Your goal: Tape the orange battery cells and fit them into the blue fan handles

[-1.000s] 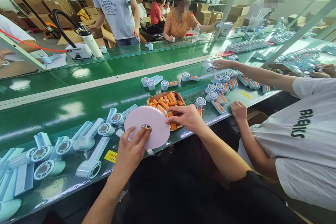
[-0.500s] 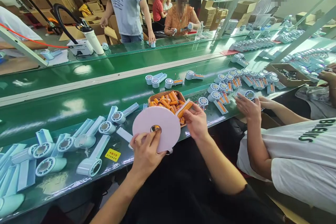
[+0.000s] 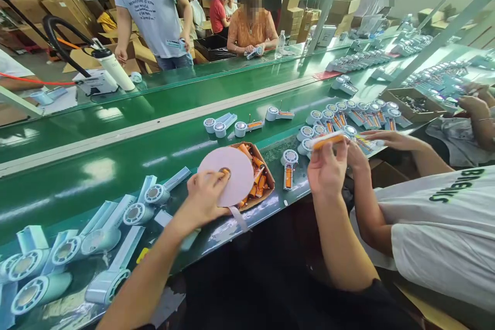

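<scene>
Orange cylinder (image 3: 329, 140) farther from pale roll (image 3: 240, 176)

Head view, close above green worktop (image 3: 77, 180), facing forward and down.

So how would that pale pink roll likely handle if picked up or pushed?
The pale pink roll is probably fairly stiff as a whole: its face looks flat and round with the left hand at its core. Its loose end hangs down, so that strip is likely floppy. Given the round outline, it might roll if stood on edge.
</scene>
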Tool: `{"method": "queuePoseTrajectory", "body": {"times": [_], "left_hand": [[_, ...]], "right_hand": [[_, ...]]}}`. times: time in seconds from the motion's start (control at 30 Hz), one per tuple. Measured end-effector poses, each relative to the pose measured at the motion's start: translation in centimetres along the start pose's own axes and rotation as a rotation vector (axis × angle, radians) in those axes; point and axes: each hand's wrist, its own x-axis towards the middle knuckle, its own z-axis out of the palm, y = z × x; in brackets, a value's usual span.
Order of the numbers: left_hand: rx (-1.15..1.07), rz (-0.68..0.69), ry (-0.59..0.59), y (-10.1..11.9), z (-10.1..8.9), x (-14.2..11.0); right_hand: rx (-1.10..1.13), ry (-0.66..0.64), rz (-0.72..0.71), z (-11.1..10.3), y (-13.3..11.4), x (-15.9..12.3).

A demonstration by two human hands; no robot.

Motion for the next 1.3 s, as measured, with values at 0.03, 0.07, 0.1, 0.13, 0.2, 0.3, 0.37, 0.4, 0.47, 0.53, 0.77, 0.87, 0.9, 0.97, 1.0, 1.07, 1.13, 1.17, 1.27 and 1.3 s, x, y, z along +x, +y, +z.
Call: {"method": "queuePoseTrajectory", "body": {"times": [0.03, 0.07, 0.1, 0.13, 0.2, 0.3, 0.37, 0.4, 0.47, 0.53, 0.77, 0.87, 0.9, 0.97, 1.0, 1.07, 1.13, 1.17, 1.27, 1.3], "left_hand": [[-0.071, 0.016, -0.074, -1.6, -0.5, 2.1], [-0.138, 0.02, -0.118, -2.9, -1.0, 4.5], [-0.187, -0.002, -0.143, -4.0, -1.4, 7.3], [-0.192, -0.061, -0.153, -4.8, -1.7, 10.3], [-0.016, -0.256, -0.127, -5.5, -1.7, 16.4], [0.084, -0.328, -0.174, -5.3, 0.0, 23.3], [0.104, -0.298, -0.213, -5.3, 1.3, 25.6], [0.112, -0.275, -0.227, -5.4, 1.8, 26.1], [0.122, -0.225, -0.249, -6.2, 2.4, 25.5], [0.133, -0.186, -0.277, -7.9, 2.2, 23.7], [0.112, -0.12, -0.367, -16.2, 0.0, 15.4], [0.053, -0.173, -0.418, -17.0, 0.1, 14.6], [0.034, -0.189, -0.419, -17.2, 0.2, 14.8], [-0.009, -0.217, -0.422, -17.5, 0.5, 15.6], [-0.031, -0.226, -0.42, -17.7, 0.6, 15.9], [-0.072, -0.234, -0.413, -18.0, 0.9, 16.3], [-0.104, -0.237, -0.401, -18.2, 1.1, 16.2], [-0.115, -0.239, -0.395, -18.3, 1.3, 16.1], [-0.136, -0.249, -0.375, -18.2, 1.8, 16.1], [-0.14, -0.254, -0.368, -18.1, 2.0, 16.2]], "right_hand": [[-0.03, -0.026, 0.052, -0.7, 0.2, -0.5], [-0.061, -0.044, 0.1, -1.2, 0.6, -1.3], [-0.088, -0.05, 0.14, -1.7, 1.0, -2.2], [-0.11, -0.048, 0.172, -2.0, 1.5, -3.1], [-0.139, -0.04, 0.215, -2.3, 2.2, -4.4], [-0.166, -0.047, 0.23, -2.6, 2.4, -4.7], [-0.184, -0.049, 0.219, -3.1, 2.1, -4.2], [-0.196, -0.047, 0.217, -3.4, 1.9, -3.9], [-0.226, -0.036, 0.23, -4.1, 1.5, -3.3], [-0.25, -0.033, 0.261, -4.3, 1.5, -2.9], [-0.262, -0.324, 0.401, 3.0, 6.0, -0.1], [-0.316, -0.595, 0.446, 8.9, 10.3, 1.4], [-0.376, -0.697, 0.444, 10.8, 11.9, 1.8], [-0.587, -0.909, 0.39, 13.9, 14.8, 2.1], [-0.736, -1.015, 0.339, 15.1, 16.0, 2.1], [-1.081, -1.232, 0.2, 16.5, 17.9, 2.0], [-1.357, -1.401, 0.079, 17.1, 19.0, 1.7], [-1.443, -1.457, 0.036, 17.1, 19.3, 1.6], [-1.563, -1.527, -0.027, 17.0, 19.8, 1.3], [-1.6, -1.543, -0.045, 16.9, 19.9, 1.2]]}}
